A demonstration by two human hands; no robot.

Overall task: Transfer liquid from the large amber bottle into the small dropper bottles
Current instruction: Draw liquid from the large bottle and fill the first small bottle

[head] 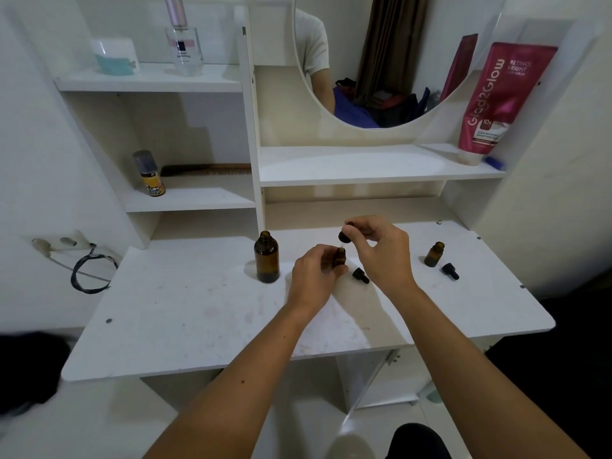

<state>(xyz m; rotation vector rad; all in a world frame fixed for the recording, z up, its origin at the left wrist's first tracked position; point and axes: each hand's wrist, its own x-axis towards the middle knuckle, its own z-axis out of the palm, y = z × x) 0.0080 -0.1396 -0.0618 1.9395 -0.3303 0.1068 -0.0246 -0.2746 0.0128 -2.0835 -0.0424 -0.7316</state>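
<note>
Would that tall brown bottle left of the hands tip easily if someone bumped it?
Probably yes: the large amber bottle stands tall on a narrow base. It is uncapped, so a tip could spill whatever is inside. It looks like glass, likely slick and breakable.

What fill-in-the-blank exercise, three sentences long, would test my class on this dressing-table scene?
1. The left hand steadies a small dropper bottle while the right hand holds a ____ above its mouth.
2. The large amber bottle stands upright with its cap ____.
3. The second small bottle stands open near the table's ____ edge, with a black cap lying beside it.

Missing words: dropper; off; right
</note>
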